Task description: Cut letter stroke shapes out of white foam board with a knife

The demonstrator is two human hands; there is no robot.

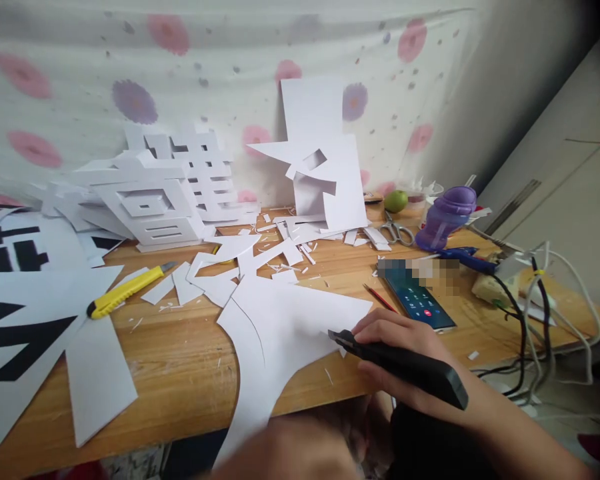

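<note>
A black utility knife (405, 363) lies in the grip of my right hand (397, 340), its blade pointing left over a white foam board piece (280, 327). That board has a curved outline and a thin curved line cut or drawn on it. I cannot tell whether the blade touches the board. At the bottom edge, my left hand (300, 447) is blurred beside the board's lower end, and its fingers cannot be made out. Left of the board lies a yellow utility knife (127, 291), resting on a printed sheet (25, 333) with black shapes.
White cut-out characters (155, 207) stand at the back left, with another cut-out (325, 160) against the curtain. Scraps (220, 273) litter the wooden table (190, 373). To the right are a phone (417, 297), a red pencil (380, 298), scissors (397, 232), a purple bottle (445, 217) and tangled cables (525, 333).
</note>
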